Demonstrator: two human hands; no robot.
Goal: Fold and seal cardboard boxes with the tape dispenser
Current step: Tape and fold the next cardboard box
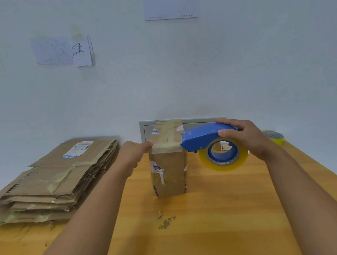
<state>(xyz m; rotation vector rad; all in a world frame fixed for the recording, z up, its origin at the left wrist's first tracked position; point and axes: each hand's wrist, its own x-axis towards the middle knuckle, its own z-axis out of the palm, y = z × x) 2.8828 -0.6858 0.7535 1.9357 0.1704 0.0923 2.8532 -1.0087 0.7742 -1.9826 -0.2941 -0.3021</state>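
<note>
Here the cardboard box (168, 162) stands upright mid-table, its long axis vertical, top flaps taped shut; its small stickers are too blurred to read. The blue tape dispenser (205, 138) lies level, nose pointing left and touching the box's top right edge, clear tape roll (223, 153) hanging below. The right hand (247, 137) curls over its back, thumb on the roll. The left hand (134, 153) reaches forward, thumb against the box's top left edge, fingers curled, holding nothing. Flattened boxes (52, 179) lie stacked left on the wooden table (219, 222). A wall note (62, 51) bears handwritten characters.

Head view looks forward, close over table (209, 223)
</note>
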